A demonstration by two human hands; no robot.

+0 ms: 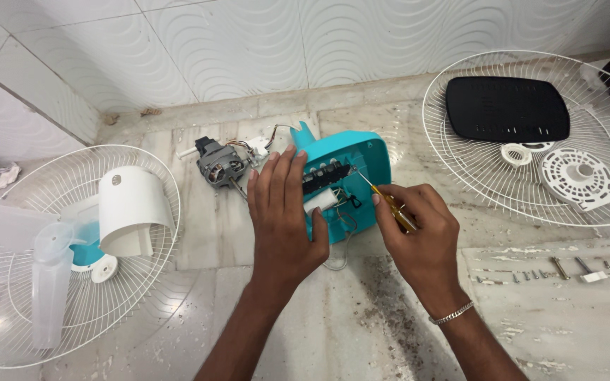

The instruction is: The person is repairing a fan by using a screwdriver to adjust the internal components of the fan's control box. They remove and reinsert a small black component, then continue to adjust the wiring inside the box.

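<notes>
Open turquoise fan housing (368,159) — screwdriver (388,203) inside

You have two bare arms coming up from the bottom of the frame, near the middle. No sleeves show on either arm, so both are bare right down to the bottom edge. Your left hand (284,212) has no ring and no band, and its wrist is plain. Your right hand (418,236) has no ring that shows either. Around your right wrist sits a thin silver chain bracelet (452,315), made of small shiny links. Your fingernails are short and plain. You wear no gloves and no watch.
</notes>
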